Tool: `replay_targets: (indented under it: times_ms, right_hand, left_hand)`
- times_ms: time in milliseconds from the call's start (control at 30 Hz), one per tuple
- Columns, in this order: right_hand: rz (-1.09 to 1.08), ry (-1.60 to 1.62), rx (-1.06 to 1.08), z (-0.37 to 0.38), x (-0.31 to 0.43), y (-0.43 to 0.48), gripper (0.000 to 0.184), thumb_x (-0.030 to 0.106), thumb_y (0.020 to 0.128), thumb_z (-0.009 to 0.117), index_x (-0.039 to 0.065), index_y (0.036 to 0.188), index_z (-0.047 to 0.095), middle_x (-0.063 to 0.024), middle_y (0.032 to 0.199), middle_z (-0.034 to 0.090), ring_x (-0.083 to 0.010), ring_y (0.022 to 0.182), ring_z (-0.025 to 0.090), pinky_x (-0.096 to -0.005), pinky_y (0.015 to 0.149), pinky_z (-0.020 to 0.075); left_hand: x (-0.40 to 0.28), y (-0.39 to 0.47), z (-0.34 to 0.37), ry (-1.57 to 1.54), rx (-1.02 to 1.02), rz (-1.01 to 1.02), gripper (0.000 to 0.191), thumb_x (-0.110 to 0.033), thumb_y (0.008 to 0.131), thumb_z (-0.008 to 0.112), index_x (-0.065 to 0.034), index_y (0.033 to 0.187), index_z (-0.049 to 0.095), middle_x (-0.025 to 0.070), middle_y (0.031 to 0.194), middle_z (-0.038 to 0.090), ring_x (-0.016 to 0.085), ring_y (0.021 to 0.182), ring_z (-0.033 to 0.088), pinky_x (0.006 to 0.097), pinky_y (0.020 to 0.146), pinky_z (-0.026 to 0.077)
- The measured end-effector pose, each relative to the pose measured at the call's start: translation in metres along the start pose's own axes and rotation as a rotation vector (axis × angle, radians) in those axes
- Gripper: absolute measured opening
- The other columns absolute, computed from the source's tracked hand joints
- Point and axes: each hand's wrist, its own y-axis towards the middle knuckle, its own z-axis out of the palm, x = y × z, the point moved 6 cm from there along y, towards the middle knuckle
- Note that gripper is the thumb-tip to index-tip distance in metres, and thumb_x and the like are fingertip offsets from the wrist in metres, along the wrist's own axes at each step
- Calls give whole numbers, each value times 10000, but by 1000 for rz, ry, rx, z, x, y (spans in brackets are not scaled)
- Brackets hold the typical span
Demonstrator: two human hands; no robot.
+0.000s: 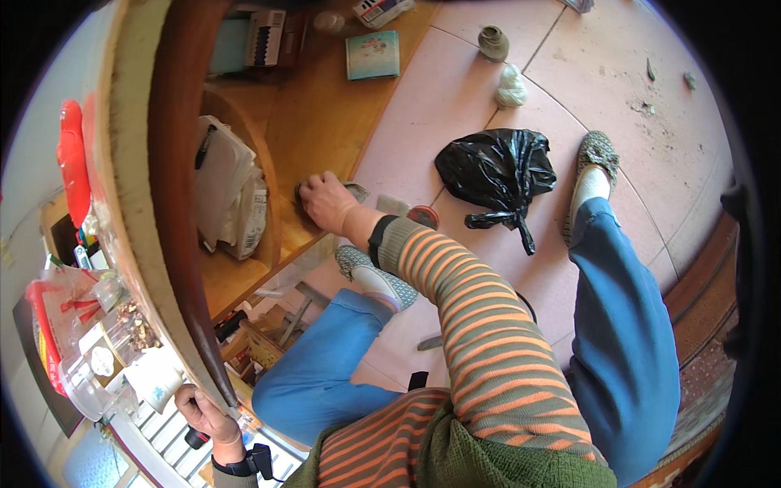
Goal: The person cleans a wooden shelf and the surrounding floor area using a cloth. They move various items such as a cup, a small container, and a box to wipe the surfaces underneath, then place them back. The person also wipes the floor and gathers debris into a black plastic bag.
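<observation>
My right hand presses down on a greyish cloth on the yellow-brown wooden shelf. Most of the cloth is hidden beneath the palm and fingers. Just left of it, a curved wooden divider borders a compartment with a stack of papers and plastic packets. At lower left, my left hand is by the edge of the upper top, its fingers curled; whether it grips anything is unclear. A white cup with a blue pattern is close to its fingertips.
On the pink tiled floor lie a tied black plastic bag, a white bundle and a brown jar. A light-blue booklet rests on the shelf. The dark wooden edge overhangs it. My feet flank the bag.
</observation>
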Motion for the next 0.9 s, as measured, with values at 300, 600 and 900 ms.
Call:
replay_targets:
  times_ms: [300,600,900]
  right_hand:
    - [339,-22,-309,-49,-101,-4,184,213,812,518,198,855,697,12,971,572,-200,961,491,-375,755,361]
    - [56,35,13,-14,-14,-53,191,205,822,506,176,913,672,-6,1015,546,-218,934,493,-363,732,397]
    - [472,56,444,-43,-49,-206,256,210,767,568,221,995,684,-39,1040,581,-261,1019,524,-403,834,433]
  left_hand:
    - [-5,2,1,22,3,76,115,-133,955,400,-33,911,437,31,861,435,112,784,409,242,765,354]
    - [-8,7,3,-34,-27,98,90,-64,918,424,1,856,432,49,796,384,164,760,367,263,760,331]
    - [-16,8,1,33,-65,149,99,-79,919,488,13,887,506,81,827,501,178,800,452,269,792,372]
